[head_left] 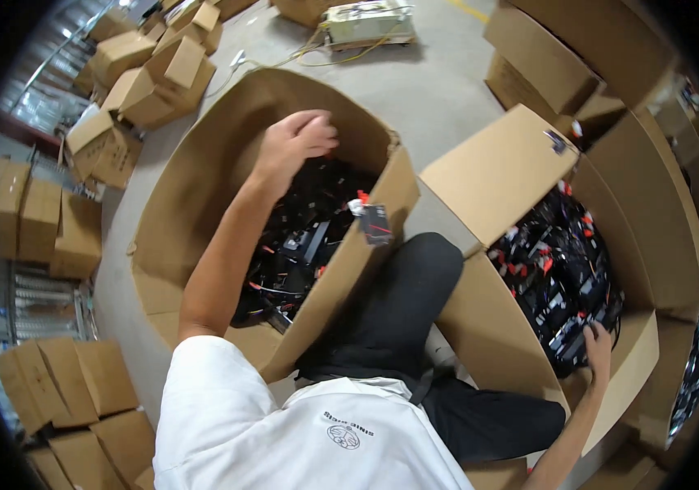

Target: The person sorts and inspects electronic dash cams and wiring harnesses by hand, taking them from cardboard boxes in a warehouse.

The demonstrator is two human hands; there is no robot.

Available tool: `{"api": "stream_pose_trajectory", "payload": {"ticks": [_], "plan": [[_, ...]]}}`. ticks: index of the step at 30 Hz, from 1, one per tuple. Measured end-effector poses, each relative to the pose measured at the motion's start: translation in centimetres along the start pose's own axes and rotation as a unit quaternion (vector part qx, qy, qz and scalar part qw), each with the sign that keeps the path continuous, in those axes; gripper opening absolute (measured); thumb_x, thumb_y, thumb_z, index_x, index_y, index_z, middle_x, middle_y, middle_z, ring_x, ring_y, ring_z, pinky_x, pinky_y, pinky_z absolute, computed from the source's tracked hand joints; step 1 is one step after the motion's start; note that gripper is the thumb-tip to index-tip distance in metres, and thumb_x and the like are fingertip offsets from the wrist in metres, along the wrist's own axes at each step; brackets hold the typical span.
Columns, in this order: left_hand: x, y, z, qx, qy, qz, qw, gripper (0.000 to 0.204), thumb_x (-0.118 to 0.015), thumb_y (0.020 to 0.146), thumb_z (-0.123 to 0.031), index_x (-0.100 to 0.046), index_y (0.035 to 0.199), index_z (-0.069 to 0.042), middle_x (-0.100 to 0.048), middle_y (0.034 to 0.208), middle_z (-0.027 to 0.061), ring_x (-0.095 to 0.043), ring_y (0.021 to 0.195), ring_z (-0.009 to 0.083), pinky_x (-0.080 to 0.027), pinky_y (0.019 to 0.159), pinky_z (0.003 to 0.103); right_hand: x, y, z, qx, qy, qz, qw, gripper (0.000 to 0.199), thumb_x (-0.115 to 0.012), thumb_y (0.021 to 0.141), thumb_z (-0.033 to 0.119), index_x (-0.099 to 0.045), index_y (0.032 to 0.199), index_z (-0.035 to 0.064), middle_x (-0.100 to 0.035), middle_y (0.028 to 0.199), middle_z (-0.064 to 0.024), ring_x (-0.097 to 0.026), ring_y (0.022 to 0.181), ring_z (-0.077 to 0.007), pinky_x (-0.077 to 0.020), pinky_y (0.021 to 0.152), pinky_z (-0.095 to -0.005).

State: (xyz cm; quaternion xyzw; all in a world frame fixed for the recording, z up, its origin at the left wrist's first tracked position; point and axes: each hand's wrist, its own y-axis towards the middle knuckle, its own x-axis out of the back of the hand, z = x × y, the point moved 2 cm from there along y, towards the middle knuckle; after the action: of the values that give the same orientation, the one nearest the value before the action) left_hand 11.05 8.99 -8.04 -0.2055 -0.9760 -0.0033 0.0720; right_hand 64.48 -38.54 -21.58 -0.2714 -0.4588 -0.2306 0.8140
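Note:
My left hand (296,145) hovers over the open cardboard box (194,204) in front of me, its fingers loosely bent and a little apart, with nothing visible in them. Beneath it lies a jumble of black electronic parts with cables (304,241), some with red ends. A small dark rectangular device (376,224) hangs over this box's right edge. On the right, my right hand (598,347) reaches into a second box (513,322), fingers curled at the near end of a heap of similar black parts (558,269). What its fingers grip is hidden.
My bent knee (423,265) is between the two boxes. A raised flap (500,171) of the right box carries a small dark piece. Further cartons are stacked at left (71,384) and far right (545,57). A pale machine (368,23) with yellow cables stands on the floor ahead.

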Motion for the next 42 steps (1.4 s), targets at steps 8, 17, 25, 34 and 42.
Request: {"api": "stream_pose_trajectory", "payload": {"ticks": [8, 17, 25, 34, 42], "plan": [[13.4, -5.9, 25.3, 0.269, 0.142, -0.050, 0.951, 0.038, -0.073, 0.087, -0.030, -0.069, 0.105, 0.003, -0.069, 0.087, 0.0079, -0.065, 0.075, 0.0162, -0.053, 0.065, 0.031, -0.9, -7.9, 7.3, -0.057, 0.045, 0.064, 0.995, 0.042, -0.060, 0.097, 0.023, -0.058, 0.127, -0.0064, -0.068, 0.115, -0.0166, -0.064, 0.107, -0.0254, -0.0496, 0.093, -0.0344], [4.0, -7.4, 31.1, 0.137, 0.466, 0.069, 0.871, 0.105, -0.087, 0.062, -0.047, -0.037, 0.144, -0.005, -0.036, 0.144, 0.0258, -0.037, 0.132, 0.0457, -0.039, 0.104, 0.058, -1.9, -7.4, 3.6, -0.125, 0.161, -0.062, 0.977, 0.032, -0.058, 0.100, 0.025, -0.066, 0.109, -0.0045, -0.067, 0.085, -0.0056, -0.063, 0.075, -0.0117, -0.0500, 0.067, -0.0249], [7.1, -7.6, 33.7, 0.260, 0.379, 0.151, 0.875, 0.096, -0.083, 0.057, -0.034, -0.047, 0.141, -0.008, -0.041, 0.142, 0.0281, -0.042, 0.132, 0.0435, -0.040, 0.107, 0.049, -2.5, -7.7, 3.8, -0.109, 0.129, -0.079, 0.982, 0.025, -0.059, 0.093, 0.019, -0.070, 0.090, -0.0033, -0.064, 0.068, -0.0051, -0.061, 0.067, -0.0107, -0.0484, 0.061, -0.0268], [8.0, -5.9, 7.4, 0.106, -0.414, 0.146, 0.892, 0.060, -0.061, 0.078, -0.016, -0.050, 0.135, 0.004, -0.064, 0.119, 0.0221, -0.067, 0.104, 0.0335, -0.058, 0.088, 0.046, -2.4, -7.3, 27.3, 0.089, 0.175, -0.018, 0.980, 0.024, -0.062, 0.093, 0.011, -0.068, 0.111, -0.0040, -0.073, 0.090, -0.0092, -0.069, 0.086, -0.0161, -0.0534, 0.078, -0.0284], [-6.3, -8.8, -0.8, 0.090, -0.247, 0.225, 0.938, 0.057, -0.054, 0.090, -0.008, -0.039, 0.144, 0.002, -0.057, 0.133, 0.0149, -0.061, 0.115, 0.0241, -0.047, 0.103, 0.038, -10.1, -7.3, 45.1, 0.206, 0.623, 0.222, 0.721, 0.042, -0.066, 0.095, 0.017, -0.054, 0.128, -0.0060, -0.065, 0.120, -0.0109, -0.061, 0.108, -0.0189, -0.0482, 0.098, -0.0360]]}}
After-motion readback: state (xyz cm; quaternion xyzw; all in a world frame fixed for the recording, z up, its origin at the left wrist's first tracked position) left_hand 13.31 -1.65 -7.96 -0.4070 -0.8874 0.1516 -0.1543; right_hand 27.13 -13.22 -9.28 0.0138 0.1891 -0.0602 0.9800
